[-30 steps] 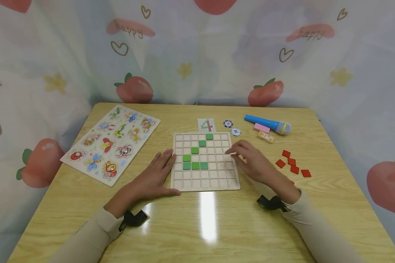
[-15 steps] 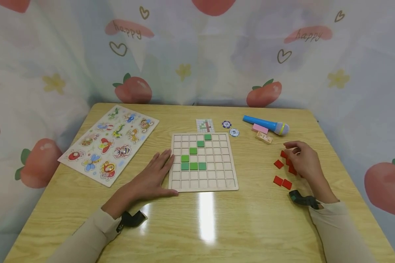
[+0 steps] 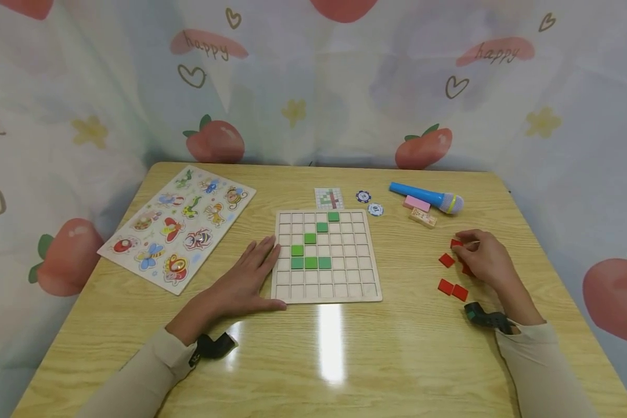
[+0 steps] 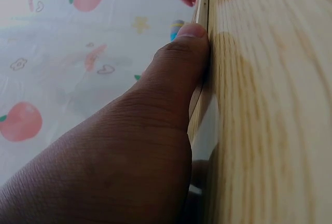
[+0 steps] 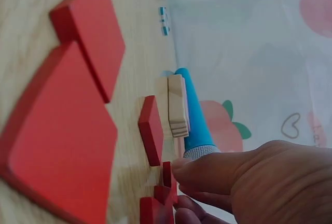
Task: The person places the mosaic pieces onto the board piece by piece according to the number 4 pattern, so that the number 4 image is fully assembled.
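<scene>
The grid board (image 3: 351,267) is found flat on the wood-grain counter (image 3: 271,360), with seven green tiles (image 3: 310,263) seated in its cells: four set in a diagonal running down from the far row, and three set side by side in one row beneath. The board's left edge is touched by the left hand (image 3: 240,287), whose fingers (image 3: 261,252) are held extended and wide, the thumb being laid at the near left corner. The right hand (image 3: 483,255) is positioned low over the red tiles (image 3: 446,260), well apart from the board; its fingers are bent and drawn narrow at the tiles, but whether one is pinched cannot be told. Some of the tiles are partly hidden by that hand; two on the near side are placed side by side. A small pattern card (image 3: 328,198) is noted just beyond the board, with two chips (image 3: 375,209) placed beside it. Farther right, a blue microphone (image 3: 423,195) is laid behind a pink block (image 3: 416,203) and a patterned wooden block (image 3: 422,218). An insect puzzle (image 3: 180,229) is set at an angle on the left.
</scene>
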Demonstrator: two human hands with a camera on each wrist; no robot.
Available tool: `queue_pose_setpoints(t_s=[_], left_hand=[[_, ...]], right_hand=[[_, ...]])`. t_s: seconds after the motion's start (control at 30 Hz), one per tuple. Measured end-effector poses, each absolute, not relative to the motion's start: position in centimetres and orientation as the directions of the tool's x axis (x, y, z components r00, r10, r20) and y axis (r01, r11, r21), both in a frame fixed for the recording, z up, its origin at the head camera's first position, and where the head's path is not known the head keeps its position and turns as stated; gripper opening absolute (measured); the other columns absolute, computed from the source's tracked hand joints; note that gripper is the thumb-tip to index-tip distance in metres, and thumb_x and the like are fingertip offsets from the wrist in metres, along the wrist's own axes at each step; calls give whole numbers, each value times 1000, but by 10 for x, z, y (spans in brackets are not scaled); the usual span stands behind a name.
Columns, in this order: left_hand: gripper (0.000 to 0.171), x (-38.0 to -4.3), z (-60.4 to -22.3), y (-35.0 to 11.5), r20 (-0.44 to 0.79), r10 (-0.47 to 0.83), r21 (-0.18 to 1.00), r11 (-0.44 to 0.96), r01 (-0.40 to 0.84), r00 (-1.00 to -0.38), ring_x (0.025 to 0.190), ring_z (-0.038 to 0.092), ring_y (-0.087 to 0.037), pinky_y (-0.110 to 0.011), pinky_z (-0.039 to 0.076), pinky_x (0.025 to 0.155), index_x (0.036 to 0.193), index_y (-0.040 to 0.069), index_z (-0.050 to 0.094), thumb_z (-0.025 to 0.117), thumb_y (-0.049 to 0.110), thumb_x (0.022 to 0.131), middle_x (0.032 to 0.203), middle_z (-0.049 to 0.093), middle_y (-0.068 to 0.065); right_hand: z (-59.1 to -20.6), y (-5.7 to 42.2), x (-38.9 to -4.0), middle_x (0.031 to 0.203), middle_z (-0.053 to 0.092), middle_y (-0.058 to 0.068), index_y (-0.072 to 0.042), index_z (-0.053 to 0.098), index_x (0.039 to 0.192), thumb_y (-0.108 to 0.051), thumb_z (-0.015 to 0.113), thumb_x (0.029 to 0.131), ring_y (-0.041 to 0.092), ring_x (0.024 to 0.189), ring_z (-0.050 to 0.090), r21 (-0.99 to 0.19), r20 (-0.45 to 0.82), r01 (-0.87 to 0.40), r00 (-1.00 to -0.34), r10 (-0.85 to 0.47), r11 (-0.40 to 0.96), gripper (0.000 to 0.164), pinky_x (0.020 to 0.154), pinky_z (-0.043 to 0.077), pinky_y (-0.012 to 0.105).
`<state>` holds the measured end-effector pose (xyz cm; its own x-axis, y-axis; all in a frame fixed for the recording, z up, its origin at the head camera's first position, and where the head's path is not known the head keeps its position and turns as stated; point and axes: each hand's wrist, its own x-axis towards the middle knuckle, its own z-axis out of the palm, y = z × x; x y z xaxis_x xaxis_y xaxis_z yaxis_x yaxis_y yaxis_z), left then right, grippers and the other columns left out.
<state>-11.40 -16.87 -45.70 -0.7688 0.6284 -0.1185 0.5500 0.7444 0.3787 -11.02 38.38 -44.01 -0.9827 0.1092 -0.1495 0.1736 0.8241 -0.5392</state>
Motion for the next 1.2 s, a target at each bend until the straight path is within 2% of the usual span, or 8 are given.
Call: queue_pose_setpoints(t_s=[0.13, 0.27, 0.37, 0.53, 0.63, 0.9, 1.07, 1.2], left_hand=[[134, -116, -458, -169, -119, 629, 366, 747, 555, -768, 171, 0, -27, -51, 5, 141, 173, 9, 8, 64, 89, 81, 183, -3, -9], [133, -116, -457, -170, -120, 626, 367, 749, 551, -771, 171, 1, -28, -51, 4, 141, 172, 8, 9, 67, 87, 82, 183, -2, -10], [133, -115, -457, -171, -123, 625, 377, 748, 546, -771, 171, 2, -29, -52, 5, 140, 172, 7, 10, 68, 86, 82, 183, -1, -11], [133, -113, -456, -173, -126, 627, 374, 748, 549, -769, 171, 2, -29, -52, 5, 140, 172, 7, 10, 68, 85, 82, 182, -1, -12], [133, -114, -456, -174, -120, 629, 367, 747, 554, -768, 171, 2, -29, -52, 5, 140, 172, 7, 10, 69, 85, 82, 182, -1, -12], [134, -114, -456, -174, -118, 633, 369, 743, 558, -765, 171, 1, -27, -50, 4, 141, 172, 8, 9, 67, 87, 82, 183, -2, -10], [132, -114, -454, -171, -114, 632, 382, 741, 553, -767, 171, 1, -28, -51, 4, 141, 172, 7, 10, 70, 83, 82, 182, -1, -11], [132, -114, -454, -167, -114, 641, 382, 734, 562, -759, 171, 1, -28, -50, 3, 141, 172, 6, 10, 71, 82, 83, 182, -1, -12]], right_hand=[[-440, 384, -111, 123, 71, 33, 6, 58, 142, -25, 64, 108, 44, 107, 71, -531, -174, 170, -981, 89, 830, 46, 72, 52, 25], [-441, 379, -115, 116, 71, 32, 7, 61, 135, -21, 65, 106, 39, 95, 71, -509, -147, 135, -987, 69, 850, 41, 66, 52, 26], [-438, 374, -116, 118, 65, 33, 8, 62, 133, -21, 64, 106, 37, 92, 68, -497, -115, 109, -992, 59, 861, 40, 63, 52, 29], [-419, 350, -117, 127, 59, 30, 6, 66, 131, -21, 65, 106, 45, 107, 64, -501, -24, 10, -1000, -2, 866, 36, 74, 58, 46], [-403, 322, -124, 125, 61, 27, 4, 68, 128, -14, 69, 103, 43, 107, 61, -505, 19, -85, -996, -88, 859, 31, 81, 57, 53], [-389, 230, -163, 126, 61, 20, 0, 70, 126, -11, 72, 101, 34, 108, 63, -463, -11, -334, -924, -382, 821, 27, 91, 61, 48], [-399, 187, -190, 127, 62, 18, -3, 69, 127, -14, 71, 102, 31, 111, 61, -481, -104, -378, -871, -480, 791, 28, 93, 58, 47], [-411, 171, -202, 123, 63, 16, -6, 69, 123, -15, 70, 103, 29, 107, 62, -516, -141, -365, -856, -497, 775, 22, 92, 57, 46]])
